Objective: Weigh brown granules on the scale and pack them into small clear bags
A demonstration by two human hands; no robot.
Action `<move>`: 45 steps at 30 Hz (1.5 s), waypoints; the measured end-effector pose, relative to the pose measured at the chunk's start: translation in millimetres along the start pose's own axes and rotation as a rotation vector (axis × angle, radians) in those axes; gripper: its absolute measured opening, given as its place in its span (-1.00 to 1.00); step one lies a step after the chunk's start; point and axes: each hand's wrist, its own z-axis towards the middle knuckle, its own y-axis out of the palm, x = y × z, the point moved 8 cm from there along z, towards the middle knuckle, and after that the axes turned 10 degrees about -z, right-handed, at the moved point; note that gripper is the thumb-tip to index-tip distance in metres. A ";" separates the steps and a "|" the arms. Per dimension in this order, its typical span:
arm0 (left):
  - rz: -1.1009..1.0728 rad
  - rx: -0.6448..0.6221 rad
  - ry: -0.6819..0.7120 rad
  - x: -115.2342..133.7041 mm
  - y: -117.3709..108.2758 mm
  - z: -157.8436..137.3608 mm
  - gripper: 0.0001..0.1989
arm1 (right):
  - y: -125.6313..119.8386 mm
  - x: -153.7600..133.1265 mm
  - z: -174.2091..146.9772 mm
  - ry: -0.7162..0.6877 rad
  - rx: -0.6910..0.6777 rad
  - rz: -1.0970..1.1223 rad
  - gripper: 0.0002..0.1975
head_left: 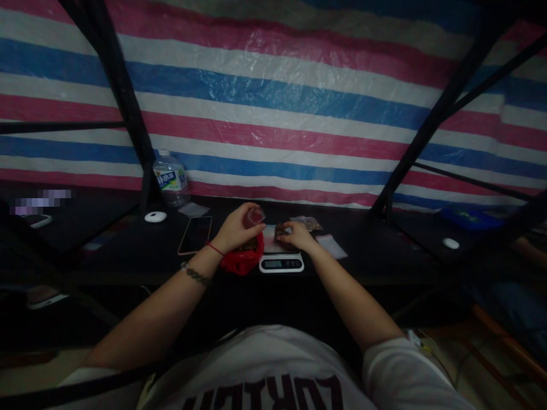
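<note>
My left hand (240, 226) is closed round a small clear plastic cup (256, 216), tilted with its round rim facing me. Below that hand lies a red plastic bag (241, 261), its mouth open on small brown pieces. A white scale (282, 263) with a dark display stands beside the bag. Over the scale's plate, my right hand (298, 234) has its fingers pressed together at something small and dark brown, mostly hidden and too dim to name. Behind the right hand is a clear bag of small brown pieces (308, 222); a flat whitish packet (332, 246) lies to its right.
Left of my arms are a phone (195, 235), a white oval device (155, 217) and a large clear bottle (171, 179). Dark metal posts (135, 122) flank the black table, with a striped sheet (273, 114) behind. A blue tray (470, 218) and another person's arm (529, 250) are at right.
</note>
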 end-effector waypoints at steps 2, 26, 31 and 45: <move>-0.028 -0.001 -0.005 -7.1 7.5 3.3 -0.50 | -0.7 -0.5 0.3 0.006 -0.006 0.017 -0.63; 0.144 -0.106 -0.124 -28.3 16.2 -16.0 -0.48 | -31.0 -82.6 -5.7 -0.310 0.074 0.250 -0.70; 0.126 -0.091 -0.134 -31.9 17.2 -17.1 -0.51 | -41.1 -97.7 -9.1 -0.411 0.045 0.129 -0.69; 0.077 -0.035 -0.124 -28.2 18.4 -19.5 -0.45 | -43.5 -109.3 -1.2 -0.369 -0.030 0.390 -0.48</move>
